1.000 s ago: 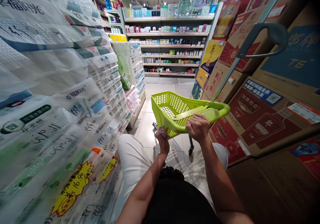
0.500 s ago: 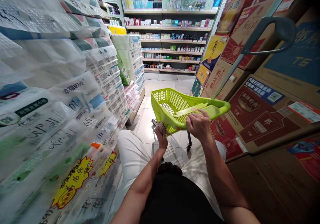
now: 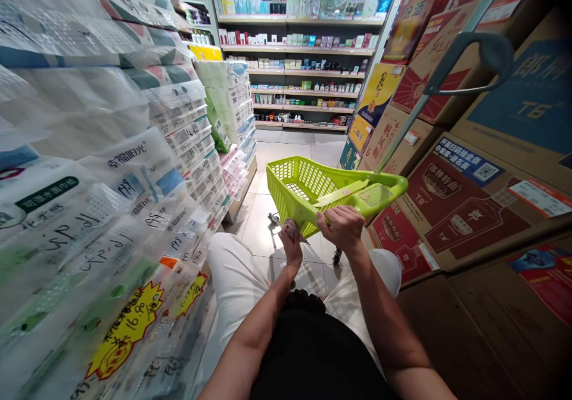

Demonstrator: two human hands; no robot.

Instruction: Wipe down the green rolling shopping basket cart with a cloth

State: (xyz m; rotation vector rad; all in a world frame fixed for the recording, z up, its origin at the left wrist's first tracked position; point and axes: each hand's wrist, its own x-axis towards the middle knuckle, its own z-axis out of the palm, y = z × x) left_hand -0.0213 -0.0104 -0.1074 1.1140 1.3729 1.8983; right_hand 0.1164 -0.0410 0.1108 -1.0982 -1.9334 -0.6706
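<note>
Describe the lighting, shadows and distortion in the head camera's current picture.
Head view: the wide lens stretches the tissue packs at left; same head view: the lower right brown cardboard boxes look dim, the upper right corner black; head view again: a lattice shadow marks the floor tiles near the green rolling shopping basket.
</note>
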